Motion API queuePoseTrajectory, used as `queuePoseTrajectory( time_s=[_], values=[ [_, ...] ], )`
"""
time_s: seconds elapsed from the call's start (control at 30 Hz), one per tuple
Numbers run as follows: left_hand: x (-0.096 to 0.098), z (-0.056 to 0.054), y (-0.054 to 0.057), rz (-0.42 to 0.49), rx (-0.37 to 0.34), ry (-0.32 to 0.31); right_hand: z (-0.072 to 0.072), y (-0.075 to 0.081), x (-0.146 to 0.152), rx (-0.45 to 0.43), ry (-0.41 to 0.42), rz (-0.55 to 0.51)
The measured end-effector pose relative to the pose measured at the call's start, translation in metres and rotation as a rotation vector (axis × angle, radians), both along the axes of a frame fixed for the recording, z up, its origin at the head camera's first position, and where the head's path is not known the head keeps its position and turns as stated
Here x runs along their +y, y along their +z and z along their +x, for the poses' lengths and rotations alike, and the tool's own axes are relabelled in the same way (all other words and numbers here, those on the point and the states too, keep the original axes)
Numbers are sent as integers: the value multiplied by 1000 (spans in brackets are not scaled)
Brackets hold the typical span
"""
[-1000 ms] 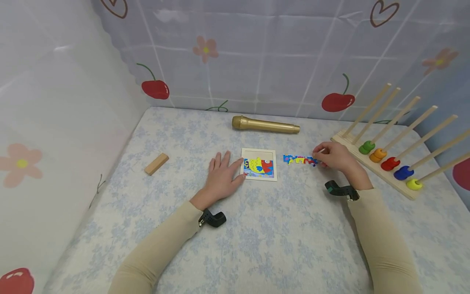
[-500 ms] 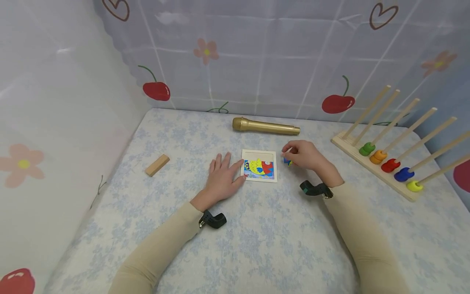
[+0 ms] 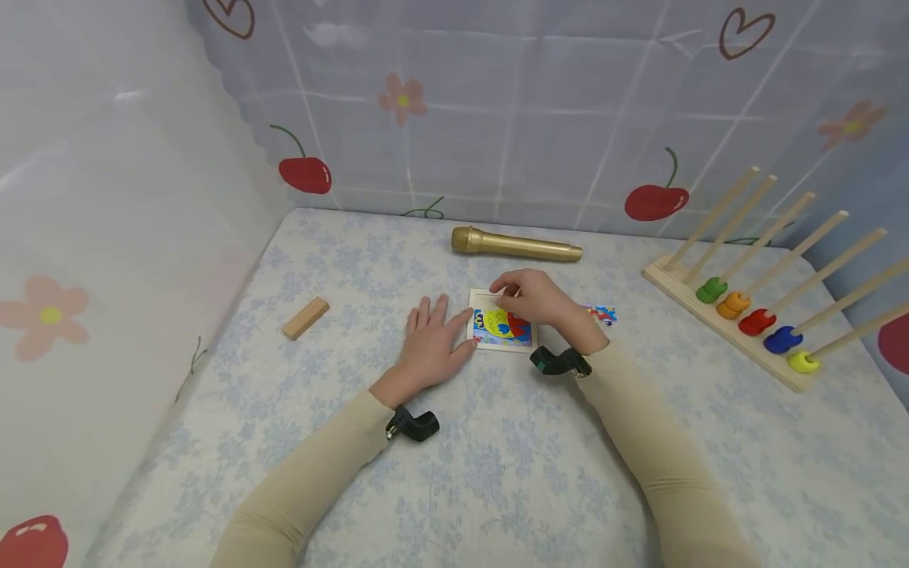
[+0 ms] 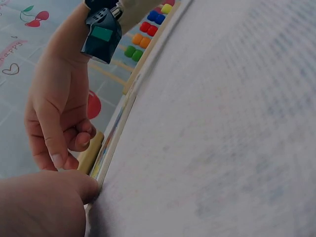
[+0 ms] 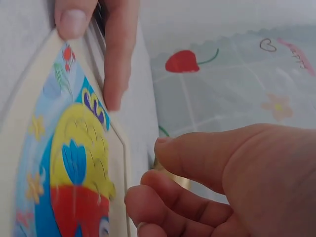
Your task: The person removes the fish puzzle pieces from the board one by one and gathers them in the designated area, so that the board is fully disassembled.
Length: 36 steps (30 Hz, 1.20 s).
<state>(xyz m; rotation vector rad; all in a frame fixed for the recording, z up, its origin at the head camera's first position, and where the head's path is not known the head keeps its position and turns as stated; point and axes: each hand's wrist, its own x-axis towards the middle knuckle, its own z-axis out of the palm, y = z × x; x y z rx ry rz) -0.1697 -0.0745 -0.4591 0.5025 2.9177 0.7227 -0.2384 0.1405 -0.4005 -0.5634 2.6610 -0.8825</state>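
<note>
A jigsaw puzzle in a cream wooden tray point(image 3: 500, 347) lies at the table's middle and shows a yellow and red fish. The upper strip of the tray is bare wood. My left hand point(image 3: 431, 345) lies flat beside it, thumb and index finger touching its left edge. Over the tray's upper right hovers my right hand point(image 3: 536, 298), fingers loosely bent. In the right wrist view, I see nothing between the right thumb point(image 5: 192, 155) and fingers. Loose red and blue puzzle pieces point(image 3: 602, 314) lie right of the tray, partly hidden by the right wrist.
A gold microphone point(image 3: 517, 244) lies behind the tray. To the left is a wooden block point(image 3: 306, 318). At the right stands a wooden peg rack point(image 3: 724, 323) with tall rods and coloured beads. Patterned cloth point(image 3: 497, 442) covers the table.
My right hand has moved left from the loose puzzle pieces to above the tray. The left hand stays in place at the tray's edge.
</note>
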Motion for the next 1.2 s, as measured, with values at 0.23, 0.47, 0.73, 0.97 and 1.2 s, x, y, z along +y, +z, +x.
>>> queuePoseTrajectory(
  time_s=[0.23,0.47,0.73,0.97,1.2],
  values=[
    [-1,1,1,-6,0,-5,5,-4,-13,21,72,55],
    [-1,0,1,-4,6,-7,7,-10,-21,13,104,108],
    [0,-1,0,3,8,-16,10,-12,-22,43,115,130],
    [0,-1,0,7,9,-12,10,-15,-20,67,134,111],
    [-1,-2,0,4,8,-14,12,-15,-22,92,124,96]
  ],
)
